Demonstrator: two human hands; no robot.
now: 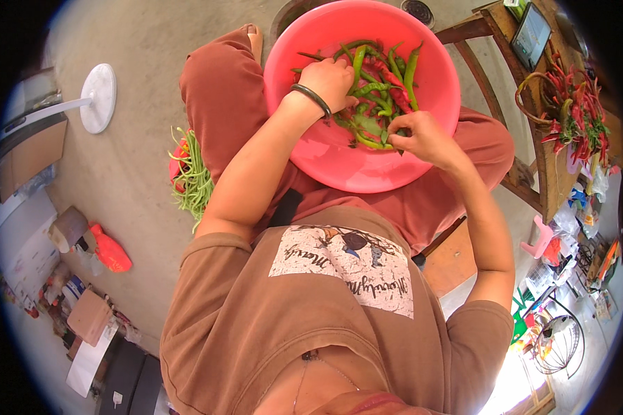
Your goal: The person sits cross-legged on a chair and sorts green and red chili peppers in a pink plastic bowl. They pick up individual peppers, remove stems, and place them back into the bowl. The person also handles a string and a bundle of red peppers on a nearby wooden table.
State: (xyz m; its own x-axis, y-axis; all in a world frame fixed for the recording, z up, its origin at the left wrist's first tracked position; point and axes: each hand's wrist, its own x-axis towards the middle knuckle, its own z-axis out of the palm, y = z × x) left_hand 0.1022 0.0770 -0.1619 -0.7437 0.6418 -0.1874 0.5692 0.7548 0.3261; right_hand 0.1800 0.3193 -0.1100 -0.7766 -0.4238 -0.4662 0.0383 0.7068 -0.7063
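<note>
A pink plastic basin point(363, 174) rests on my lap, holding green chili peppers point(410, 70) and red ones point(394, 85). My left hand point(328, 82), with a dark bangle point(311, 98) at its wrist, lies over the peppers on the left side, fingers bent down among them. What its fingertips touch is hidden. My right hand point(420, 137) is at the near right part of the pile, thumb and forefinger drawn together. Beside these fingertips are a green leaf point(384, 136) and the end of a green pepper point(371, 143). Whether either hand grips anything is not clear.
Long green beans point(194, 179) lie by my left knee. To the right stands a wooden table point(503, 26) bearing a tablet point(532, 36) and a basket point(532, 106) beside red chilies point(581, 124). A white round-based stand point(98, 98) and a red bag point(109, 249) are left.
</note>
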